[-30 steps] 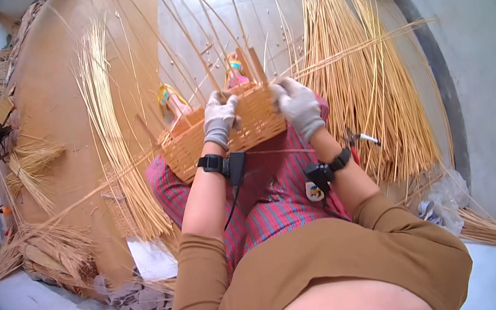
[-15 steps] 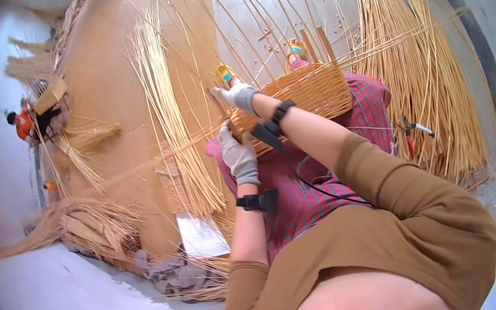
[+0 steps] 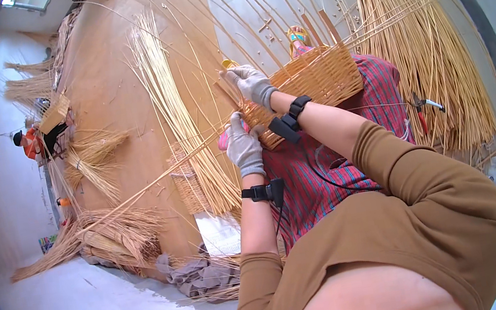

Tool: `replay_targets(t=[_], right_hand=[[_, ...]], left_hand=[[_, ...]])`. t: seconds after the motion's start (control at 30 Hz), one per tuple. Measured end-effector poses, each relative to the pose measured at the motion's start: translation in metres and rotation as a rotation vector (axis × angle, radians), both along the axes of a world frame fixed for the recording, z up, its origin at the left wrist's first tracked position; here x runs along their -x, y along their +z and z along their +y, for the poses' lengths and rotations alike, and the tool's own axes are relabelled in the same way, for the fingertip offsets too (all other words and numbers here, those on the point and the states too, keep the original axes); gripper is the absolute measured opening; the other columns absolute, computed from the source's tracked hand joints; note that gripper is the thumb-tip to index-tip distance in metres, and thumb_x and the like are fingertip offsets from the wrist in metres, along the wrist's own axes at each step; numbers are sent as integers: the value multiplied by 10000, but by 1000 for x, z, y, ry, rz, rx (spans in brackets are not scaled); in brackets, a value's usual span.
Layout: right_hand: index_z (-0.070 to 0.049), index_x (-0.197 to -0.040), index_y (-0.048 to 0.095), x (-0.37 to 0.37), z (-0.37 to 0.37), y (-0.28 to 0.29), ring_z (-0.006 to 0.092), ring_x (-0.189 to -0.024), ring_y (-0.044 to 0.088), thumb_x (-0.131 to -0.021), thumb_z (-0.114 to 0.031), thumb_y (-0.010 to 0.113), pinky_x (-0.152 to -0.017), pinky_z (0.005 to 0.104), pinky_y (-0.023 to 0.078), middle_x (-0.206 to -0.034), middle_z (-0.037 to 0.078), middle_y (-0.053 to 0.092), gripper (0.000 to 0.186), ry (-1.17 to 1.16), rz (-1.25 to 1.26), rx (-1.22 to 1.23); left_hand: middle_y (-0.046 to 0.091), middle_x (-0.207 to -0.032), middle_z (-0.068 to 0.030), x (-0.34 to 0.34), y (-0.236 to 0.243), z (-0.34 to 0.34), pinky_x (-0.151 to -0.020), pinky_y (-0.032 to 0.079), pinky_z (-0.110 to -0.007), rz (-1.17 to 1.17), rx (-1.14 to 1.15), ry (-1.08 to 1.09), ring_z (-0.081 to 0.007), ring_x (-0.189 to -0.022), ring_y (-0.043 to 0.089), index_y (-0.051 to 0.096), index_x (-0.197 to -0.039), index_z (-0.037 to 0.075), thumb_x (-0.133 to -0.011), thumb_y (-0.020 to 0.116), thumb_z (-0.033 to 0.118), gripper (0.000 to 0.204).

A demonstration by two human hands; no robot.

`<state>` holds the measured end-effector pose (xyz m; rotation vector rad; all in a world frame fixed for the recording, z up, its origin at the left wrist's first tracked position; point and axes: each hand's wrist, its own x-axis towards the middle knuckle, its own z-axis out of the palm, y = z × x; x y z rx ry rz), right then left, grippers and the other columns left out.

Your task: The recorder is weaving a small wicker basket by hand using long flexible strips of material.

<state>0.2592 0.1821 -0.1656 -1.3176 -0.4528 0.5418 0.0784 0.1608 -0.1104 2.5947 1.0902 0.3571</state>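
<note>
A half-woven wicker basket (image 3: 314,83) lies across my lap, with long thin stakes (image 3: 266,42) rising from its rim toward the far side. My left hand (image 3: 243,146), in a pale glove, grips the basket's left end, with its fingers closed at the corner. Above that corner, my gloved right hand (image 3: 253,86) reaches across the left end. Its fingers are pinched together beside the short flat brown sticks (image 3: 227,93) there; what lies between them cannot be made out. Long weaving canes (image 3: 155,181) run out leftward from the left corner.
A bundle of pale canes (image 3: 181,120) lies left of me, partly over a small woven piece (image 3: 186,181). Large cane bundles (image 3: 424,56) stand to the right, with red-handled pruners (image 3: 422,117) near them. Another person (image 3: 32,145) sits far left. Grey cloth (image 3: 202,276) lies lower left.
My right hand has bent its fingers in and stays over the basket's left end. The whole view has shifted, so the basket and both hands appear slightly farther right.
</note>
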Motion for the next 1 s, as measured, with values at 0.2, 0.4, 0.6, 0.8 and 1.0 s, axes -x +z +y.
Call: replay_targets(t=[0.2,0.4,0.6,0.8,1.0], right_hand=[[-132,-1445,577,-16,-3,57,111,-958,623,-1042,-271,609,-875,289,534,-1157,30,694,427,83,25,-145],[-111,-1301,656,-65,0,110,236,-1107,639,-1016,-275,622,-943,370,517,-1198,123,690,330,-46,-688,-118],[-65,-1033,659,-18,-28,98,209,-879,669,-1018,-262,601,-776,377,540,-922,105,679,206,-103,-353,-120],[-61,-986,642,-19,-142,34,101,-614,610,-1084,-353,514,-608,332,565,-684,3,591,333,-88,447,-331],[-45,-974,710,1,-172,81,153,-714,690,-1076,-326,534,-740,309,595,-821,52,716,347,-126,202,-446]], left_hand=[[686,-1087,-150,8,2,5,-820,510,-504,37,61,-5,-407,-1016,670,519,-1323,188,-785,836,285,632],[701,-1005,-179,-25,12,-14,-785,513,-517,27,135,-32,-427,-934,686,485,-1290,181,-796,831,287,613],[705,-903,-157,-20,8,0,-726,511,-507,105,114,-6,-431,-841,697,458,-1219,171,-756,873,349,648],[674,-883,-95,-15,12,5,-714,507,-457,72,195,-3,-322,-802,679,501,-1174,148,-708,901,348,646],[682,-949,-41,8,-13,-28,-714,558,-351,-493,122,106,-194,-778,677,592,-1192,163,-823,841,302,467]])
